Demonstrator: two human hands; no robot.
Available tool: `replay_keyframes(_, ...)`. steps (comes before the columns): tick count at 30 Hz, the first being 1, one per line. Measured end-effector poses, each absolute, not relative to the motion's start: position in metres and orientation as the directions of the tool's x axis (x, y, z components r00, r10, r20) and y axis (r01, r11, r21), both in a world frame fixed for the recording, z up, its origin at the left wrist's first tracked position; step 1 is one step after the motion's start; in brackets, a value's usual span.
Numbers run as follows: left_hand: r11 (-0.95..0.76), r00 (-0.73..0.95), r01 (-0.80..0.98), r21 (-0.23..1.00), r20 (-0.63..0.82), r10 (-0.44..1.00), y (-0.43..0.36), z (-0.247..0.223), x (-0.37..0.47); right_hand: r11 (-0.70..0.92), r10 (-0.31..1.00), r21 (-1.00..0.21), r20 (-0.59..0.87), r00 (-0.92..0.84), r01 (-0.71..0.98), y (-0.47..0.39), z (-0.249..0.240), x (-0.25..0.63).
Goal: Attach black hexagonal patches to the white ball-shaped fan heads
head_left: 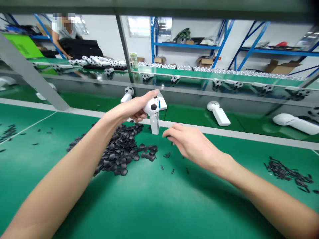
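My left hand point(136, 108) is wrapped round the ball-shaped head of a white handheld device with a football pattern point(155, 123). Its handle points down, just above the green table. To the right of it, my right hand point(191, 142) has its fingers pinched on a small black piece point(168, 136), mostly covered by the fingertips. Below that hand lie several thin black clips point(167, 155). A wide pile of black five-sided plates point(121, 151) spreads under and beside my left forearm.
Beyond the table's pale edge strip point(224, 134), a green belt point(184, 116) carries white devices, one point(219, 113) lying to the right. Another heap of thin black parts point(286, 172) sits at right. A person point(66, 33) stands far left behind a further line. A slanted metal post point(32, 66) rises at left.
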State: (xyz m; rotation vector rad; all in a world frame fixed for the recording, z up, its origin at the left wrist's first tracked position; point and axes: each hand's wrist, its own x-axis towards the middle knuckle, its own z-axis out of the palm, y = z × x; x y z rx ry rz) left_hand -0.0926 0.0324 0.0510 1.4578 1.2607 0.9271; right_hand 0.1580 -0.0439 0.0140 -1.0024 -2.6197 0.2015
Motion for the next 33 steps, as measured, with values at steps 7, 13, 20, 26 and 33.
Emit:
replay_keyframes(7, 0.217, 0.179, 0.109, 0.97, -0.234, 0.956, 0.034, 0.061, -0.091, 0.782, 0.622, -0.404, 0.567, -0.541, 0.475, -0.047, 0.027, 0.166)
replay_keyframes(13, 0.101, 0.268, -0.449, 0.888, 0.026, 0.963, 0.022, 0.055, -0.067, 0.779, 0.626, -0.55, 0.715, -0.311, 0.301, -0.048, 0.04, 0.169)
replay_keyframes(20, 0.083, 0.338, -0.544, 0.835, 0.127, 0.933, 0.002, 0.041, -0.03, 0.659, 0.752, -0.738, 0.653, -0.094, 0.144, -0.043, 0.046, 0.169)
replay_keyframes(26, -0.09, 0.255, -0.444, 0.892, 0.222, 0.941, -0.011, 0.03, -0.014, 0.509, 0.859, -0.86, 0.505, -0.083, 0.026, -0.036, 0.044, 0.171)
replay_keyframes(33, -0.345, 0.206, -0.236, 0.909, 0.394, 0.896, -0.018, 0.027, -0.01, 0.437, 0.894, -0.899, 0.437, -0.099, -0.024, -0.032, 0.042, 0.171)
